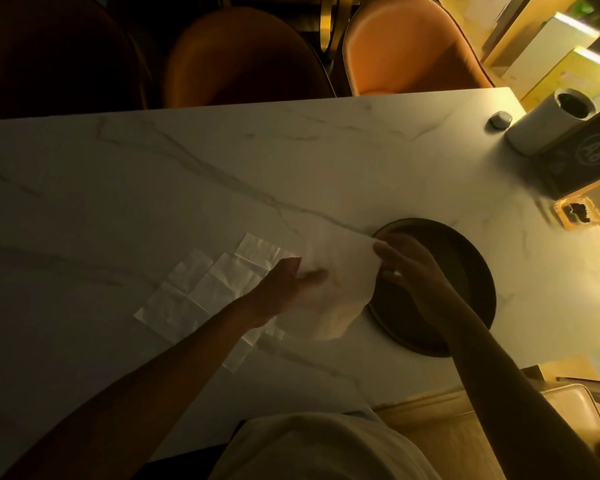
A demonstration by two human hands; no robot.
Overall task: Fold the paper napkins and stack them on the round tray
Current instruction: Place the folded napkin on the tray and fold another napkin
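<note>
I see flat napkins (201,292) lying on the marble table (118,174) – my left hand (284,282) pinches one napkin (340,275) by its left side, my right hand (409,268) grips its right edge, above the dark round tray's (478,271) near rim

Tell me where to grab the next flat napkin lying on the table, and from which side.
Take the flat napkin by its near-left corner, coming from the left. It lies unfolded and flat on the marble table, that corner is bare, while the right part sits under the left hand and the lifted napkin.
</note>
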